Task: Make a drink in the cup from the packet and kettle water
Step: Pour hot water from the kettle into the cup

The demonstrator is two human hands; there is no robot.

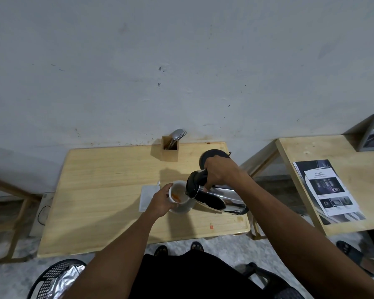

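Wooden tabletop (pixel 108 190) carries everything, set against a grey wall, with a second table off to my right. On it, from big to small: the steel kettle (pixel 222 200), which my right hand (pixel 219 172) grips closed around the black handle, tipped well over so the spout end sits at the cup's rim; the kettle's black base (pixel 214 155) behind, bare; a wooden holder (pixel 170 151) with cutlery at the back edge; a flat pale sheet (pixel 146 197), perhaps the packet or a napkin, I cannot tell which, lying just left of the cup. The white cup (pixel 179 198) stands near the middle-right of the tabletop, and my left hand (pixel 161 201) is wrapped around its near side, steadying it. Inside I see something orange against the pale bottom, likely the packet's contents; I cannot make out a stream of water.

I judge this is the pouring step. Next calls for a slow, steady tilt, stopping short of the rim, then righting the kettle onto its base and taking a spoon from the holder to stir.
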